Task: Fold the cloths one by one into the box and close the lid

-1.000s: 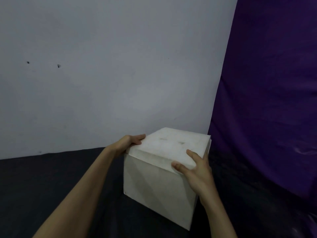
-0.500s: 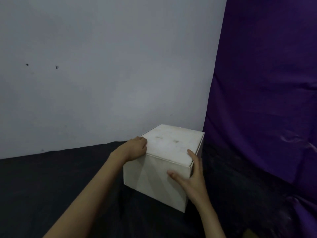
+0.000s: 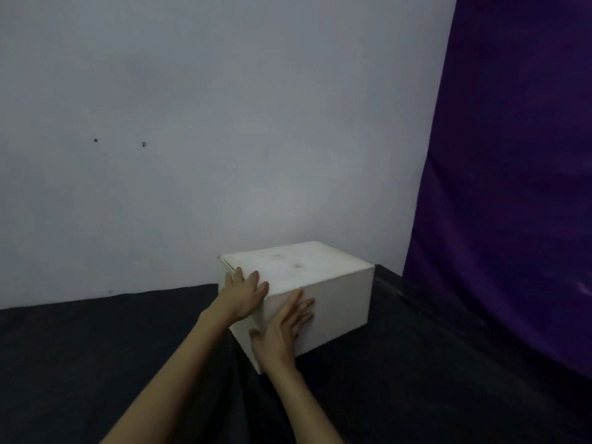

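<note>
Pale grey wall (image 3: pixel 198 123) filled most of the background, marked by two small dark spots on its left part, and a purple curtain (image 3: pixel 512 187) hung down the right side. We observed a dark cloth-covered surface (image 3: pixel 96 363) running along the foot of the wall.

We located the white box (image 3: pixel 333 302) on that surface, close to the corner where the wall met the curtain. Its lid (image 3: pixel 298 264) lay flat and closed on top, with two faint smudges near its middle. We could not see any cloths, and the closed lid concealed the interior of the box.

We noted both bare forearms reaching in from the lower edge of the view. Our left hand (image 3: pixel 245 293) lay with straight, spread fingers on the near left corner of the box, its fingertips resting on the lid. Our right hand (image 3: pixel 285 328) pressed flat against the near side wall of the box, fingers extended and pointing up toward the lid edge, thumb held out to the left. Neither hand curled around anything. We recorded the two hands as near each other, on either side of the box's near vertical edge.
</note>
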